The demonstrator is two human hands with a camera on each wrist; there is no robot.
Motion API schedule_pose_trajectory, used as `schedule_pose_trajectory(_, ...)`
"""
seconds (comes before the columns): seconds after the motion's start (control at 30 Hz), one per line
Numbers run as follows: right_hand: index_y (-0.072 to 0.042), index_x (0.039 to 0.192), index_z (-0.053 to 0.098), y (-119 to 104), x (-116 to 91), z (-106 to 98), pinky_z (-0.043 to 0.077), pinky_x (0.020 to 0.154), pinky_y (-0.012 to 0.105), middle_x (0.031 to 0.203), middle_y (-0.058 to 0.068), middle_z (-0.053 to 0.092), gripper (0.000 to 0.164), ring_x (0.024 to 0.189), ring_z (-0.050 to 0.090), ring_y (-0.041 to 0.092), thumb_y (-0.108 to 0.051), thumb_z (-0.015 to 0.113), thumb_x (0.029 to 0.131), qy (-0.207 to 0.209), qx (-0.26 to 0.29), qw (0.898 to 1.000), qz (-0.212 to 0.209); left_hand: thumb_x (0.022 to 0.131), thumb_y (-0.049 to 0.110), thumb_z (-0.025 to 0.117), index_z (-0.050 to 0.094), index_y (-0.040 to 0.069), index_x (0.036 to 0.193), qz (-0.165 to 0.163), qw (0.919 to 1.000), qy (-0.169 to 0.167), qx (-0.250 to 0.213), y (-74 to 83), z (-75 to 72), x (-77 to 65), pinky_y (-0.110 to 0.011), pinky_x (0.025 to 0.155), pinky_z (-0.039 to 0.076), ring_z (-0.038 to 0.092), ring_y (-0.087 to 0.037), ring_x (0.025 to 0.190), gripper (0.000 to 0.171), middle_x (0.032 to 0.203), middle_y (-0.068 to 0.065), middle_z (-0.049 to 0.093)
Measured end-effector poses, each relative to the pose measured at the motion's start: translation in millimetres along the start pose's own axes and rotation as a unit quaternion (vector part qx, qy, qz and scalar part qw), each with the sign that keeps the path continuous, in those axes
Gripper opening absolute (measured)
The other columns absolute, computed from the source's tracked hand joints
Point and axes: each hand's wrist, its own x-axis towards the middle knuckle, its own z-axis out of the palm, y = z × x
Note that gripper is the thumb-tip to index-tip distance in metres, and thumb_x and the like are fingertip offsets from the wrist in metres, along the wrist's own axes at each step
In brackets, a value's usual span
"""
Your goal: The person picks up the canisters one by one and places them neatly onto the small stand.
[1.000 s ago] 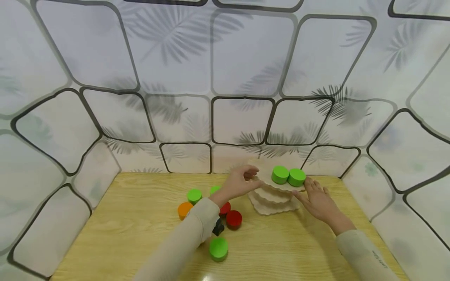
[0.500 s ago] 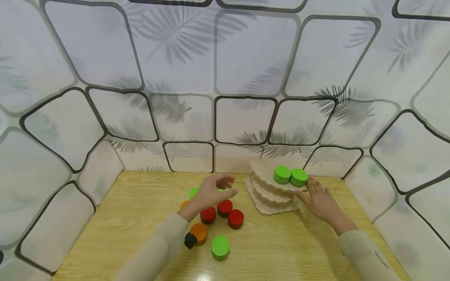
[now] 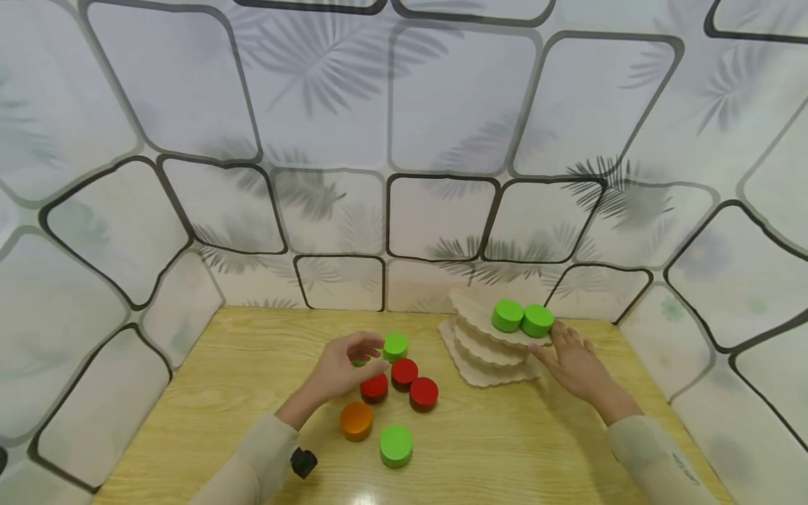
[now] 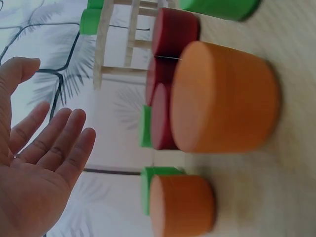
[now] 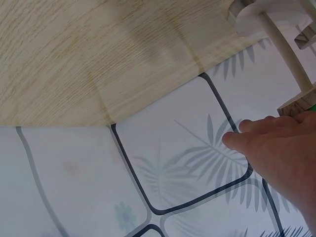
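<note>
A pale wooden three-tier stand with wavy edges stands at the back right. Two green cylinder blocks sit side by side on its top tier. My right hand touches the right edge of that tier, fingers extended beside the nearer green block; in the right wrist view the hand lies against the wooden tier edge. My left hand, holding nothing, hovers over the loose blocks with fingers relaxed. Close to it are red blocks, an orange block and a green block.
Another green block stands nearest the front of the wooden table. A second orange block shows in the left wrist view; the left hand covers it in the head view. Patterned cloth walls enclose the table's back and sides.
My left hand has moved away from the stand, leftward and down, to above the loose blocks, uncovering red and orange ones. My right hand has stayed at the top tier's edge.
</note>
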Motion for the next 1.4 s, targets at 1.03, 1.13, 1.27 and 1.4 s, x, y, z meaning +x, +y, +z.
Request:
schedule_pose_trajectory(1.03, 0.020, 0.159, 0.014, -3.1, -1.8, -3.6, 0.014, 0.117, 0.081, 0.163, 0.046, 0.015, 0.093, 0.149, 0.017, 0.066, -0.055, 0.041, 0.111, -0.008, 0.000, 1.000, -0.001, 0.089, 0.028, 0.087, 0.066, 0.004, 0.138, -0.078, 0.9969, 0.002, -0.009, -44.6, -4.7, -78.8, -0.029, 0.101, 0.057, 0.071, -0.030, 0.118, 0.059, 0.130, -0.014, 0.074)
schedule_pose_trajectory(1.13, 0.020, 0.159, 0.014, -2.6, -1.7, -3.1, 0.014, 0.117, 0.081, 0.163, 0.046, 0.016, 0.092, 0.149, 0.017, 0.066, -0.055, 0.041, 0.112, -0.007, -0.002, 1.000, -0.001, 0.088, 0.030, 0.088, 0.067, 0.006, 0.139, -0.081, 0.9967, 0.002, -0.001, -46.5, -1.4, -81.5, -0.027, 0.102, 0.056, 0.071, -0.028, 0.118, 0.060, 0.129, -0.011, 0.074)
schedule_pose_trajectory(1.27, 0.020, 0.159, 0.014, -2.2, -1.6, -2.6, 0.014, 0.117, 0.081, 0.164, 0.046, 0.016, 0.092, 0.150, 0.018, 0.065, -0.055, 0.041, 0.111, -0.008, -0.002, 1.000, 0.000, 0.086, 0.031, 0.089, 0.067, 0.009, 0.139, -0.091, 0.9958, -0.003, 0.001, -48.0, 1.6, -82.8, -0.025, 0.103, 0.054, 0.069, -0.026, 0.119, 0.062, 0.131, -0.010, 0.074)
schedule_pose_trajectory(1.4, 0.020, 0.159, 0.013, -2.3, -1.6, -2.7, 0.015, 0.117, 0.081, 0.164, 0.046, 0.016, 0.093, 0.149, 0.018, 0.065, -0.055, 0.041, 0.111, -0.008, -0.001, 1.000, -0.001, 0.085, 0.033, 0.090, 0.066, 0.009, 0.140, -0.094, 0.9954, -0.014, -0.002, -48.1, 2.2, -83.4, -0.025, 0.104, 0.053, 0.068, -0.027, 0.121, 0.064, 0.133, -0.010, 0.073)
